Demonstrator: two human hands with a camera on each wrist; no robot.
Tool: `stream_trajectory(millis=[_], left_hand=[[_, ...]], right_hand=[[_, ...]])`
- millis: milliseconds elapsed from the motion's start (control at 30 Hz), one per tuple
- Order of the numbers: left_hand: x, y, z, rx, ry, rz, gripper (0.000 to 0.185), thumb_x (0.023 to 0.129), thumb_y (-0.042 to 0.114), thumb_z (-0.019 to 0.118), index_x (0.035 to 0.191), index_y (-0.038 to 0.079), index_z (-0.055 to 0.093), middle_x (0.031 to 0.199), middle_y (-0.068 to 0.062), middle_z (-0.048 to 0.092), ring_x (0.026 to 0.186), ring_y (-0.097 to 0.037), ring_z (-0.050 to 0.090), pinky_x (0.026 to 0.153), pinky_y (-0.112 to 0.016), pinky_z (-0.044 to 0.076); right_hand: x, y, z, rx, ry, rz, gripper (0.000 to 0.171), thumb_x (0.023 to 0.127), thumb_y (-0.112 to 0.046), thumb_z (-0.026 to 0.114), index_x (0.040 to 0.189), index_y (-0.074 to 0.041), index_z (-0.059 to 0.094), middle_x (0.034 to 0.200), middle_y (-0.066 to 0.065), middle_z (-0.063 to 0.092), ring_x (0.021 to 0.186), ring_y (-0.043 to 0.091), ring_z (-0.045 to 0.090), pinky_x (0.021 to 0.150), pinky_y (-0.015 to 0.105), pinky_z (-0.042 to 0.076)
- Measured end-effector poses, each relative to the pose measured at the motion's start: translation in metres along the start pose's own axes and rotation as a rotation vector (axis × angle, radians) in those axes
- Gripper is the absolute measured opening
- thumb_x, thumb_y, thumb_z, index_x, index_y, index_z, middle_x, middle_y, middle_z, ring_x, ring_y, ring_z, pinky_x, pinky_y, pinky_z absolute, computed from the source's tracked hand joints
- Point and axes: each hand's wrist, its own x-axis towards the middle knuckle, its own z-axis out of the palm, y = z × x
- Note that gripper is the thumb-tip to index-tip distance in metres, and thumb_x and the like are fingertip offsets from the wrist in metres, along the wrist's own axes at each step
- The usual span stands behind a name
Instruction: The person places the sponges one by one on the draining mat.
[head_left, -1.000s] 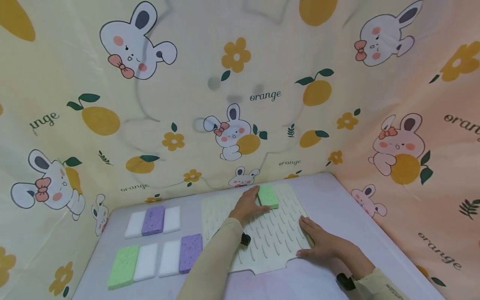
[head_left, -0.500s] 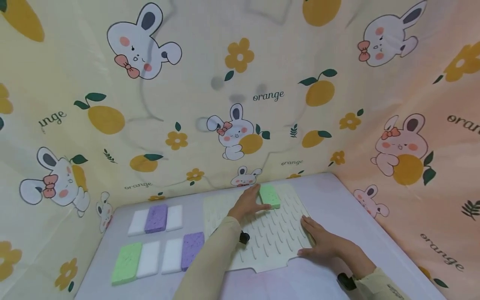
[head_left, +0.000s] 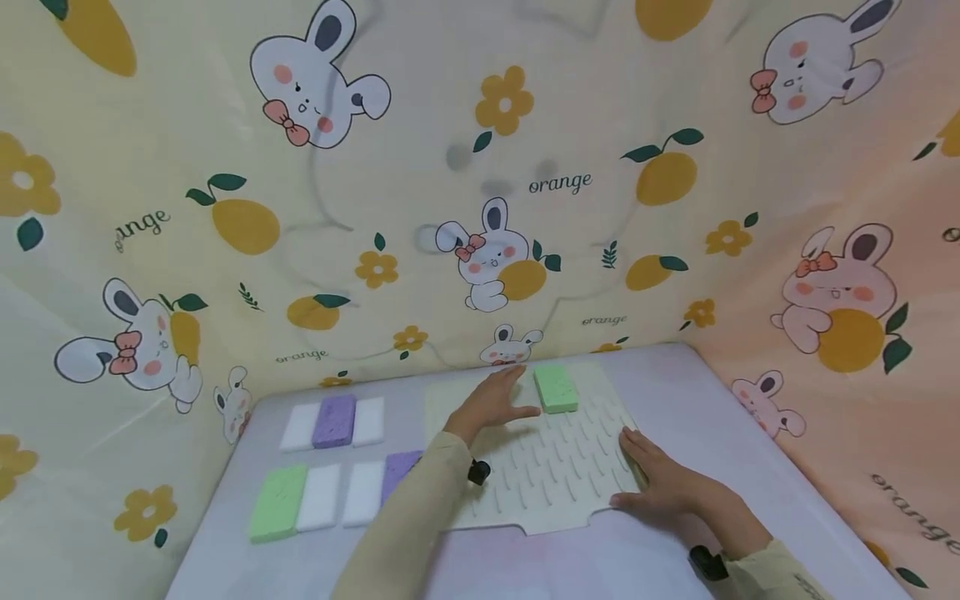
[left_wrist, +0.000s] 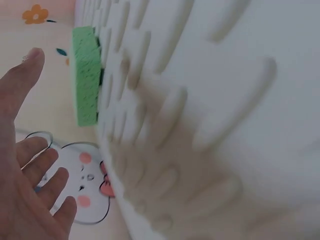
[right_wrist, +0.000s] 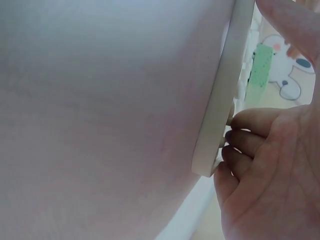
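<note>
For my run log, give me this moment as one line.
left hand: open, beside green sponge, apart | right hand: fingers on ridged white mat's right edge | sponge: on mat's far end

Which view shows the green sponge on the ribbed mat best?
The head view: the green sponge lies whole on the mat, clear of the left hand. The left wrist view shows it edge-on; the right wrist view shows a distant sliver.

The green sponge (head_left: pixel 556 388) has a porous, matt, slightly rough surface. The cream drying mat (head_left: pixel 555 483) beneath it looks like soft matt plastic or silicone, moulded with raised smooth ribs. The bench (head_left: pixel 675 400) is covered in a smooth, pale lilac sheet with a faint sheen. The printed backdrop (head_left: pixel 450 208) is thin, creased cloth, matt.
</note>
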Motion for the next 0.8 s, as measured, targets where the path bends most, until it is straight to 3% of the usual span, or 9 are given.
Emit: stream_trajectory(millis=[467, 800], left_hand=[[-0.048, -0.022, -0.030, -0.010, 0.029, 0.007, 0.099, 0.096, 0.051, 0.079, 0.170, 0.010, 0.029, 0.176, -0.009, 0.030, 0.161, -0.032, 0.030, 0.132, -0.048, 0.028], [-0.080, -0.051, -0.049, -0.013, 0.068, -0.015, 0.096, 0.096, 0.049, 0.080, 0.169, 0.008, 0.033, 0.175, -0.011, 0.032, 0.161, -0.035, 0.030, 0.132, -0.051, 0.029]], right_hand=[[0.001, 0.004, 0.002, -0.018, 0.021, -0.041, 0.123, 0.086, -0.062, 0.084, 0.165, 0.011, 0.024, 0.171, 0.036, 0.016, 0.156, 0.061, 0.016, 0.121, 0.077, 0.029], [0.002, 0.000, 0.001, -0.011, 0.029, -0.053, 0.123, 0.085, -0.060, 0.085, 0.164, 0.012, 0.024, 0.170, 0.037, 0.017, 0.155, 0.061, 0.018, 0.120, 0.078, 0.029]])
